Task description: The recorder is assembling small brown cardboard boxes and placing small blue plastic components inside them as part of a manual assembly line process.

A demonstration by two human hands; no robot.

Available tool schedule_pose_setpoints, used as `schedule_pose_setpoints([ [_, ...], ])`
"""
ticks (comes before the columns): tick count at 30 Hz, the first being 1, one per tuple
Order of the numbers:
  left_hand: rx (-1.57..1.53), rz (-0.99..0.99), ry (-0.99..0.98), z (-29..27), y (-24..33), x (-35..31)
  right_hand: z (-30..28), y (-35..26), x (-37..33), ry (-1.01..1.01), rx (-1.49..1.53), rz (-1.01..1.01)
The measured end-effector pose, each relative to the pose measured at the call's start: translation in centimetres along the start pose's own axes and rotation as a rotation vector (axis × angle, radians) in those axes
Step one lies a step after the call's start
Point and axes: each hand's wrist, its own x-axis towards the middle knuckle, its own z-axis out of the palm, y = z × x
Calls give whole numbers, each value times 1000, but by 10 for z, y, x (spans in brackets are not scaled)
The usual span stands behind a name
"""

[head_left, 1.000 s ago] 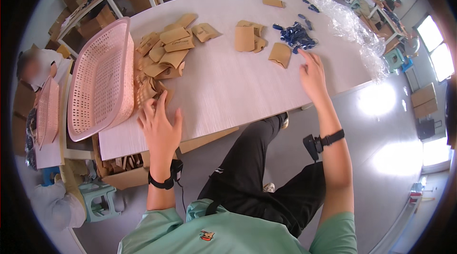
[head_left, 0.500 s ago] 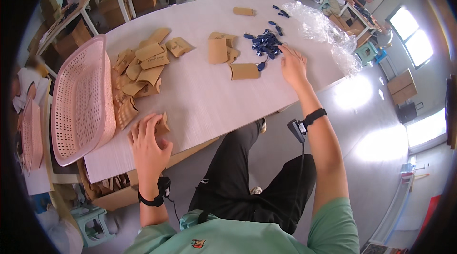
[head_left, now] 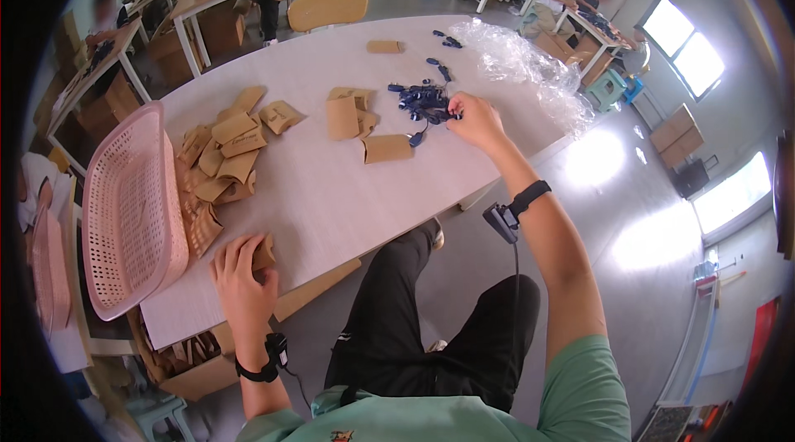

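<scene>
- The left hand (head_left: 243,270) lies in the lower left of the frame, near the table's front edge, fingers curled over a small brown paper pouch (head_left: 263,253) — it presses the pouch flat against the white table (head_left: 323,202), and only one corner of the pouch shows past the fingers.
- The right hand (head_left: 474,120) is stretched out to the upper middle of the frame, fingertips pinched at the edge of a pile of small dark blue pieces (head_left: 424,99); whether it actually has one of them between the fingers cannot be told, since they are too small to make out.
- Just left of that hand lie a few loose brown pouches (head_left: 356,115), one flat pouch (head_left: 387,149) nearest the wrist.
- A larger heap of brown pouches (head_left: 219,162) sits at middle left, beside a pink plastic basket (head_left: 124,210) tipped on the table's left end.
- Crumpled clear plastic wrap (head_left: 530,69) lies at the table's far right — well apart from the left hand.
- Each wrist carries a black band.
</scene>
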Motion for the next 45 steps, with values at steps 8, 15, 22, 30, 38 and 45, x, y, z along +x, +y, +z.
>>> schedule_pose_setpoints([
  [8,24,6,23,1,1,-1,-13,3,2,85,1080,247],
  [15,47,3,23,2,1,-1,7,5,-19,73,-83,-5],
  [22,67,8,26,2,0,-2,-8,5,-9,173,570,121],
  [30,130,63,-102,1,2,-3,-44,-6,-12,314,1358,326],
  [38,-470,69,-149,-26,60,13,-24,-1,-53,210,1246,408],
  [45,-1988,114,-363,-144,171,-19,34,-3,-80,306,1103,250],
])
